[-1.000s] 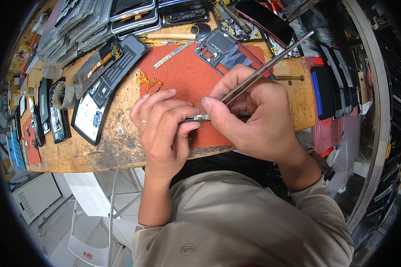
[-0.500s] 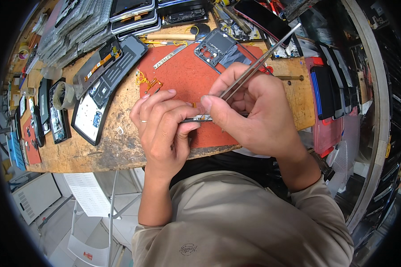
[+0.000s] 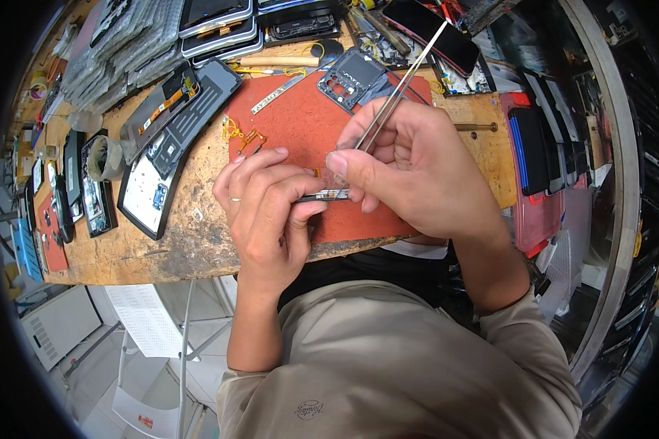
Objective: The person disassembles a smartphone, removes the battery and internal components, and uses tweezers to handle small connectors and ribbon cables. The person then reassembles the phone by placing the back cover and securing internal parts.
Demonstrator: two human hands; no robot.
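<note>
My left hand (image 3: 267, 208) is closed on the edge of a thin, dark phone part (image 3: 334, 194), tilted above the red work mat (image 3: 289, 113). Most of that part is hidden by my fingers. In my right hand (image 3: 425, 172) is a pair of long metal tweezers (image 3: 399, 88), pinched between thumb and fingers. Its rear end points up and away to the right, while the working end reaches down to the phone part. Whether the tips touch it I cannot tell. Left of the mat's middle lies a small orange flex cable (image 3: 252, 139).
A grey phone mid-frame (image 3: 351, 77) lies at the mat's far edge beside a metal ruler strip (image 3: 289, 91). Opened phone housings (image 3: 201, 95) stand to the left. Bubble-wrapped packs (image 3: 128, 51) are stacked at the far left. A screwdriver (image 3: 476, 126) lies on the right.
My right hand has turned, and the rear end of the tweezers has swung to the left and more upright. My left hand keeps its hold with hardly any movement.
</note>
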